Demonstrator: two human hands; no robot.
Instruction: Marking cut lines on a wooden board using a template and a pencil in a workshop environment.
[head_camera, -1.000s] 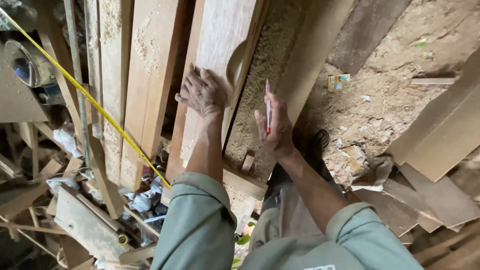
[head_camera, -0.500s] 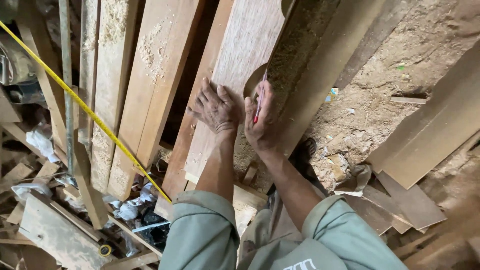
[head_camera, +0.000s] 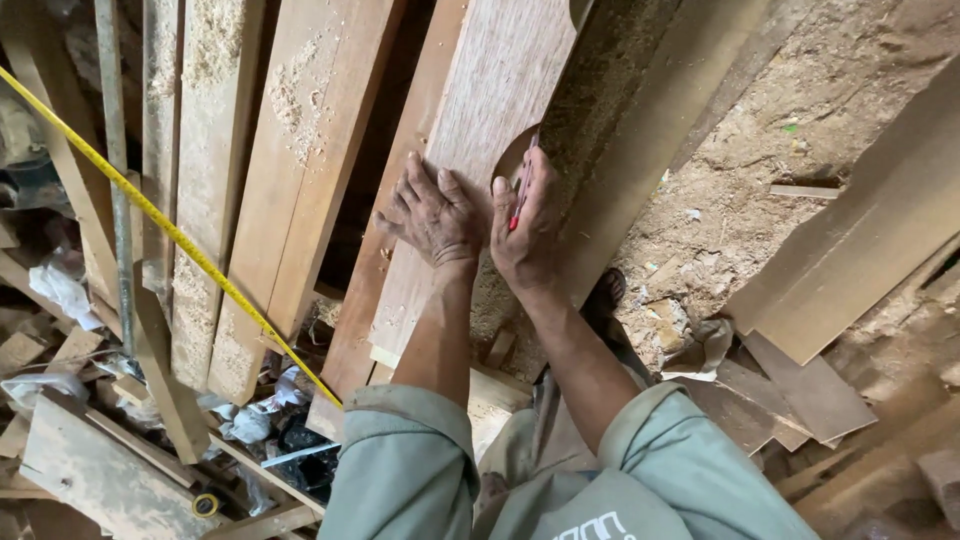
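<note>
Reddish-brown plank (head_camera: 490, 110): flat, smooth face, leaning steeply among other boards, curved notch cut in its right edge. Red pencil (head_camera: 522, 188): thin, roughly upright, lying along that notch edge, tip against the wood.

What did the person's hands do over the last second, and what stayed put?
The right hand, gripping a red pencil, came in from the right to the curved cut-out edge of the reddish wooden plank, right beside the left hand. The left hand stayed flat on that plank. The pencil stayed in the right hand, and the yellow tape measure remains stretched across the boards.
</note>
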